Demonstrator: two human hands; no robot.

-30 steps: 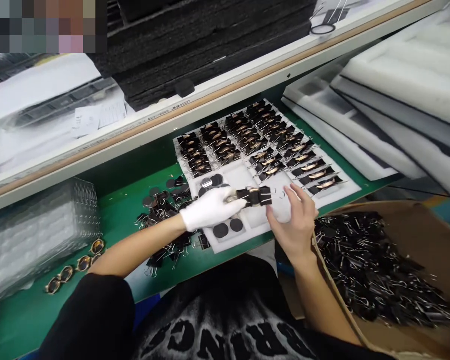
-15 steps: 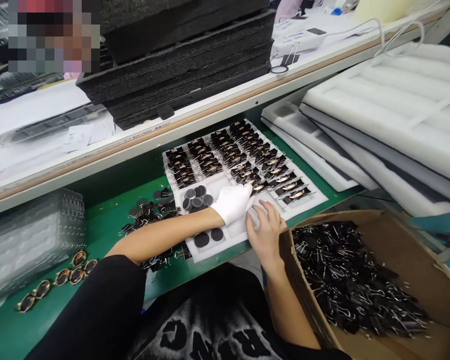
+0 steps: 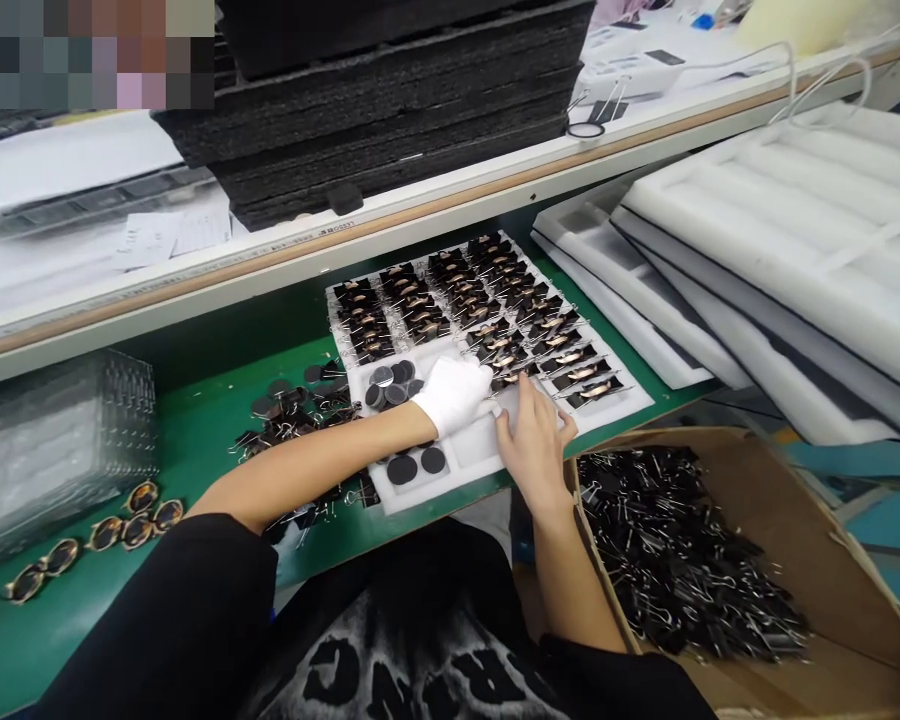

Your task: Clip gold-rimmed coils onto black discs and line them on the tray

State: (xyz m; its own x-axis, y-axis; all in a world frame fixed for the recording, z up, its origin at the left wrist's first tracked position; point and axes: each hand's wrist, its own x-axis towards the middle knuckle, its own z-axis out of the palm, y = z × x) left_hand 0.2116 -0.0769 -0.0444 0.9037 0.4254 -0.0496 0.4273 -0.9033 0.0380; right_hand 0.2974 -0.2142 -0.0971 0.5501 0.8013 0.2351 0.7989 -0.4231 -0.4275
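Note:
My left hand (image 3: 456, 395), in a white glove, reaches over a white foam tray (image 3: 469, 455). Its fingers are closed near the front end of a row, and whatever they hold is hidden. My bare right hand (image 3: 536, 445) is beside it, fingers apart, with the index fingertip at a black binder clip (image 3: 516, 378) in that row. Several rows of binder clips (image 3: 412, 305), clamped on pieces with tan edges, fill the tray's far and right parts. Black discs (image 3: 394, 385) lie in a tray compartment left of the glove, and two more discs (image 3: 402, 470) sit nearer me.
Loose binder clips (image 3: 292, 415) are heaped left of the tray. A cardboard box (image 3: 855, 560) of binder clips stands at right, below foam trays (image 3: 780, 190). Stacked clear plastic trays (image 3: 60, 450) and round tortoiseshell frames (image 3: 139, 525) are at left. Black foam (image 3: 390, 120) is stacked on the shelf.
My right hand has moved forward, and its index finger now reaches the clip row. My left hand has shifted slightly left. The whole view has shifted a little.

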